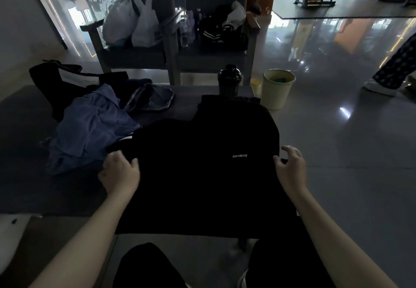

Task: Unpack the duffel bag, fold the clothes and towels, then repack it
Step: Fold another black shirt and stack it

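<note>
A black garment (202, 170) with a small white "SPORTS" print lies spread on the low grey bench (184, 105) in front of me. My left hand (120, 173) grips its left edge with curled fingers. My right hand (291, 167) pinches the right edge between thumb and fingers. A crumpled blue cloth (90, 128) lies to the left, with a blue-grey piece (150, 98) behind it. The black duffel bag (60, 83) sits open at the bench's far left.
A black shaker bottle (229, 80) stands at the bench's far edge. A pale bin (278, 89) is on the floor to the right. Two chairs (171, 40) behind hold plastic bags and dark clothes. A person's leg (394, 67) is at the far right.
</note>
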`<state>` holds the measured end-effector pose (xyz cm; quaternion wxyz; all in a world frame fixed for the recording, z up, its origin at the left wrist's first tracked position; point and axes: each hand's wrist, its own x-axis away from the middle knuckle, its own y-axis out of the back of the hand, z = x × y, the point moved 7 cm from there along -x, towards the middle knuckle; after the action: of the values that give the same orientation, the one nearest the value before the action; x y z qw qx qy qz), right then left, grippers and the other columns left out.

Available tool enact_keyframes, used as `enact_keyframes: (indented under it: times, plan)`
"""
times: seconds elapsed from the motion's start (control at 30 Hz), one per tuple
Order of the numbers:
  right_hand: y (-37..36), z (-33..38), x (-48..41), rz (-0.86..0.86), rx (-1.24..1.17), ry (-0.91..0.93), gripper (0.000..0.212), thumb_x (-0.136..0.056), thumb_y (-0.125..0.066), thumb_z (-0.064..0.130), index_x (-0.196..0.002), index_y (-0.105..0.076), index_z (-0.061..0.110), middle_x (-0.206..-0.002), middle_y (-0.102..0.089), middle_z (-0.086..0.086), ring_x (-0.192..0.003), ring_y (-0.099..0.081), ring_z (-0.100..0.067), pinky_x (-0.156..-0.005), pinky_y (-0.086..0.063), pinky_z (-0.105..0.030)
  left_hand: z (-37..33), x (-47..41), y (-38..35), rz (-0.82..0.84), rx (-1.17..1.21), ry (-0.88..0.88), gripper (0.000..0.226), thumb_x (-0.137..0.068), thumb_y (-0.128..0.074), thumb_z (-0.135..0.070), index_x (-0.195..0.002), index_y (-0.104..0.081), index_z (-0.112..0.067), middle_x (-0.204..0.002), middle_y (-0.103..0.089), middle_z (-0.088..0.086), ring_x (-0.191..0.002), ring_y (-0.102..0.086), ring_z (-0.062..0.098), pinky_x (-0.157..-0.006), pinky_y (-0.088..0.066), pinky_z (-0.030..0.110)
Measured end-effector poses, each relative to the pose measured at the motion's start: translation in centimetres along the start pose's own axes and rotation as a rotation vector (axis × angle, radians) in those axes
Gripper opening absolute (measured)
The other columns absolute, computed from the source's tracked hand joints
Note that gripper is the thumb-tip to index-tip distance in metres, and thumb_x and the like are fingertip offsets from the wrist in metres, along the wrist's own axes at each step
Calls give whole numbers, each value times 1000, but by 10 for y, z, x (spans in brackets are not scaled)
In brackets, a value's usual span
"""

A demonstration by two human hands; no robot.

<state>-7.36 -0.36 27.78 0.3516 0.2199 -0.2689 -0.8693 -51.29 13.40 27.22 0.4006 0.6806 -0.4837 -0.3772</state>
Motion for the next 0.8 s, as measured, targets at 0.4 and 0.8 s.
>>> enact_keyframes:
  times: [0.4, 0.8]
  plan:
    - [-69, -28, 27, 526, 479, 188, 61, -99, -27, 51, -152, -11, 24, -160, 4, 4, -146, 10, -16, -119, 1, -40, -54, 57, -89, 518, -272, -443, 64, -99, -18, -55, -153, 2, -27, -160, 11, -2, -147, 9, 17, -118, -2, 45]
    - [-48, -28, -20, 194, 33, 0, 46, -99, -45, 24, -141, -40, 7, -150, -36, -9, -138, -31, -25, -113, -26, -41, -120, 47, -75, 352, -321, -553, 61, -100, -31, -46, -152, -15, -19, -161, -2, 0, -148, 0, 20, -117, -7, 47]
